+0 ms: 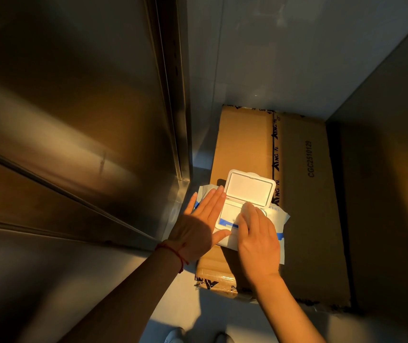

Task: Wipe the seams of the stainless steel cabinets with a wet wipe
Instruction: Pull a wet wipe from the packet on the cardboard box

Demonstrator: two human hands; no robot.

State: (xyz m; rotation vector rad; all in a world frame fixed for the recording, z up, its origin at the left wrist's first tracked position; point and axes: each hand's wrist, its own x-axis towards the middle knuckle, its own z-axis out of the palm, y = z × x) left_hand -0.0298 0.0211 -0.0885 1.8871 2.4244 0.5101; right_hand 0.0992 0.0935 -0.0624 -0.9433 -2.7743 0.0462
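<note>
A white and blue pack of wet wipes [279,221] lies on a cardboard box [304,194], its white flip lid [248,188] standing open. My left hand [200,224] rests flat on the pack's left side, fingers spread. My right hand [257,236] lies over the pack's opening, fingertips down at the dispenser; whether they pinch a wipe is hidden. The stainless steel cabinet [74,120] fills the left, with a vertical seam [173,95] along its edge and slanted seams [56,186] lower down.
The flat cardboard box lies on the floor between the cabinet and a grey wall [297,58]. A dark panel [391,169] rises on the right. The tips of shoes [175,335] show at the bottom edge on a pale floor.
</note>
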